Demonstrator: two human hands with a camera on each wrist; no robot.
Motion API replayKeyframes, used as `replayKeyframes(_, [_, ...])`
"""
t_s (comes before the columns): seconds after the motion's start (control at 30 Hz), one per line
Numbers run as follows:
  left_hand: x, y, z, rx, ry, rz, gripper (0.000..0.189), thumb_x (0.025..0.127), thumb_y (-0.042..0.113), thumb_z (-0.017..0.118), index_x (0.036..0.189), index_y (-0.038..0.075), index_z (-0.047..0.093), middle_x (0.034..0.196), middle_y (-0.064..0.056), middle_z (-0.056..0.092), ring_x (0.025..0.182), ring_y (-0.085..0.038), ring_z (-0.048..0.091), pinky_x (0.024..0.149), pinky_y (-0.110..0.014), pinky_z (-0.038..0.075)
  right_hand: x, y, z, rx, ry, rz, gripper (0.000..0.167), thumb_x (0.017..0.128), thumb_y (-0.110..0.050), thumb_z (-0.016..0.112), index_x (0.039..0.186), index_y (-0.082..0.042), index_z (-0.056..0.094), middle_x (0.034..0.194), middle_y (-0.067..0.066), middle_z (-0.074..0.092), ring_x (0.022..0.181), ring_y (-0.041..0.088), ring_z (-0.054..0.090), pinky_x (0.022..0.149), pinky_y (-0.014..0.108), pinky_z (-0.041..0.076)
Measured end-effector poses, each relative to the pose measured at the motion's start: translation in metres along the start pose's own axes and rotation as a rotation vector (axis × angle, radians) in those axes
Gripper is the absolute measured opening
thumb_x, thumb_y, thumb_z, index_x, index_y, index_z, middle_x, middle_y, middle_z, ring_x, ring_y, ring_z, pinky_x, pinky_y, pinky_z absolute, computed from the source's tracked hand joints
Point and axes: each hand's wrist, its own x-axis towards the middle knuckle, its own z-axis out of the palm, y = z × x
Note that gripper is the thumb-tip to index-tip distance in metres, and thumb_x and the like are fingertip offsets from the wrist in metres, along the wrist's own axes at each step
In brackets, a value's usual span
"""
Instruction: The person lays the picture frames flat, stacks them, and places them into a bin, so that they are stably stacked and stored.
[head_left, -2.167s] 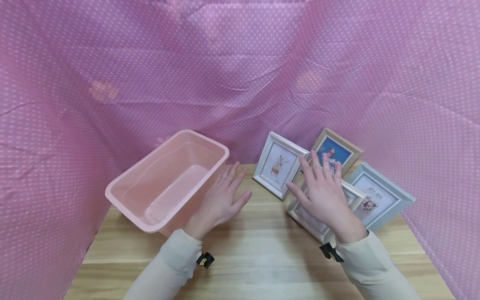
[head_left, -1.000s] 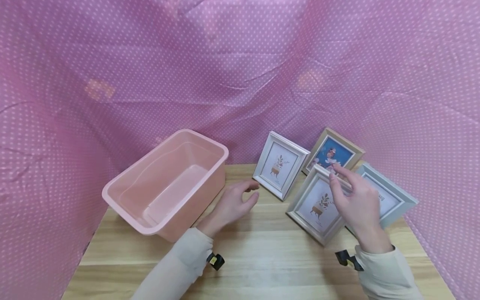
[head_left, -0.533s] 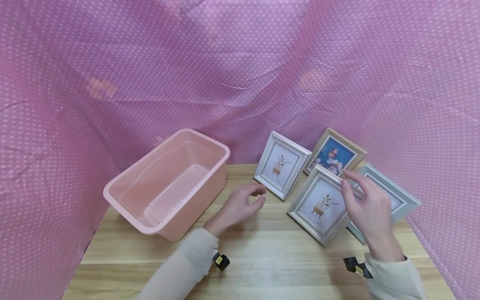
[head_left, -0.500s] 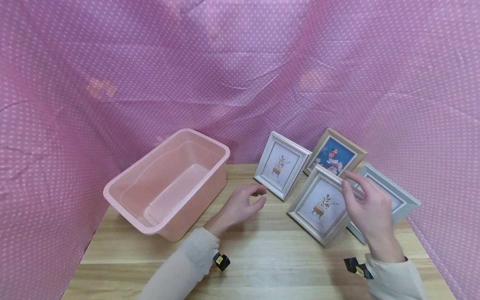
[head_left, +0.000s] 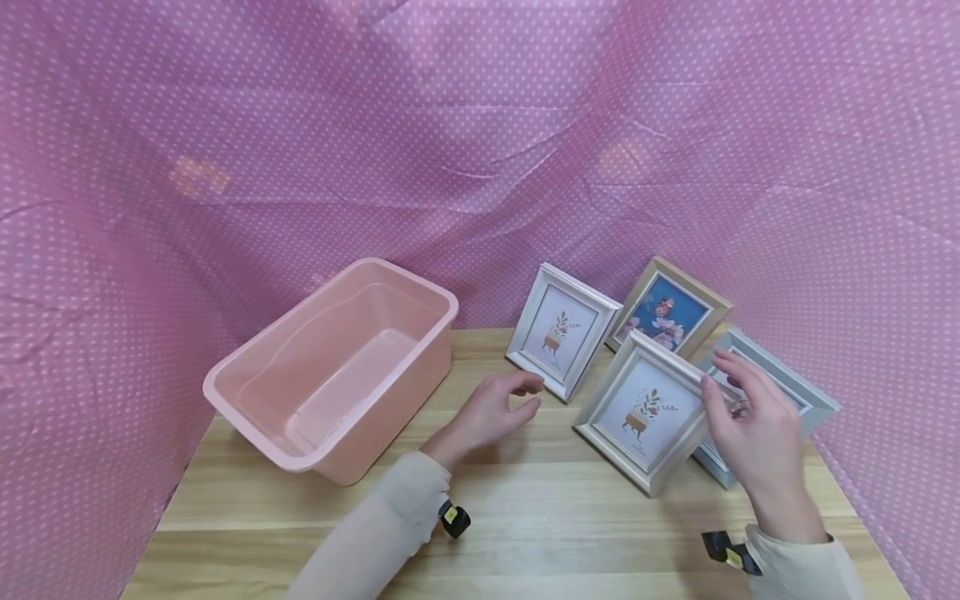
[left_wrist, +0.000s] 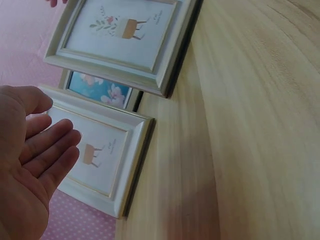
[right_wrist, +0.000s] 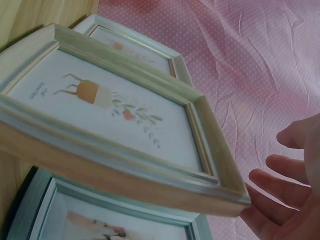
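Note:
Four-legged plant drawings fill two picture frames in the head view. The silver-white one [head_left: 558, 329] stands at the back, and the champagne one [head_left: 637, 408] leans nearer the front. My left hand [head_left: 487, 418], fingers loosely bent and holding nothing, hovers before the silver-white frame's lower corner. In the left wrist view its palm [left_wrist: 25, 175] overlaps that frame. Beside the champagne frame's upper right corner is my right hand [head_left: 761, 437], fingers relaxed, nothing between them. In the right wrist view its fingertips are right by that corner. It partly hides a blue-grey frame [head_left: 787, 364] behind it.
Behind stands a tan frame [head_left: 701, 296] with a blue flower picture, partly covered by the champagne one. A deep pink plastic bin [head_left: 408, 400] stands at the left on the wooden table [head_left: 525, 533]. Pink dotted cloth [head_left: 480, 150] surrounds the table.
My right hand has drawn right and down from over the champagne frame, uncovering its picture. My left hand has moved right, from beside the bin to before the silver-white frame, its fingers now bent.

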Motion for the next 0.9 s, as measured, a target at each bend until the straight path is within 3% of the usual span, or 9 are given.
replayKeyframes(0.33, [0.009, -0.005, 0.016, -0.042, -0.048, -0.007, 0.031, 0.105, 0.015, 0.067, 0.133, 0.004, 0.071, 0.130, -0.013, 0.077, 0.118, -0.030, 0.073, 0.108, -0.042, 0.061, -0.010, 0.009, -0.007, -0.029, 0.006, 0.045, 0.036, 0.089, 0.000, 0.076, 0.125, 0.005, 0.075, 0.122, 0.031, 0.075, 0.112, -0.030, 0.047, 0.099, -0.003, 0.034])
replayKeyframes(0.53, [0.014, -0.006, 0.027, -0.073, -0.085, -0.011, 0.033, 0.104, 0.014, 0.067, 0.135, 0.001, 0.070, 0.132, -0.014, 0.076, 0.119, -0.030, 0.073, 0.109, -0.040, 0.061, -0.017, 0.015, -0.009, -0.024, 0.014, 0.080, 0.040, 0.088, 0.002, 0.077, 0.127, 0.004, 0.074, 0.114, 0.032, 0.076, 0.108, -0.031, 0.049, 0.089, -0.002, 0.035])
replayKeyframes(0.77, [0.020, -0.009, 0.042, -0.158, -0.105, -0.068, 0.034, 0.104, 0.011, 0.068, 0.135, -0.001, 0.069, 0.127, -0.014, 0.077, 0.119, -0.027, 0.073, 0.108, -0.033, 0.061, -0.025, 0.020, -0.010, -0.029, 0.006, 0.163, 0.038, 0.089, 0.000, 0.077, 0.127, 0.003, 0.075, 0.106, 0.029, 0.077, 0.095, -0.029, 0.051, 0.074, -0.002, 0.034])
replayKeyframes(0.9, [0.022, -0.010, 0.051, -0.188, -0.135, -0.117, 0.035, 0.104, 0.012, 0.067, 0.137, 0.000, 0.068, 0.126, -0.013, 0.077, 0.117, -0.023, 0.073, 0.107, -0.030, 0.060, -0.030, 0.022, -0.012, -0.023, -0.002, 0.228, 0.038, 0.091, -0.001, 0.077, 0.129, 0.003, 0.074, 0.109, 0.031, 0.077, 0.095, -0.032, 0.053, 0.083, -0.002, 0.037])
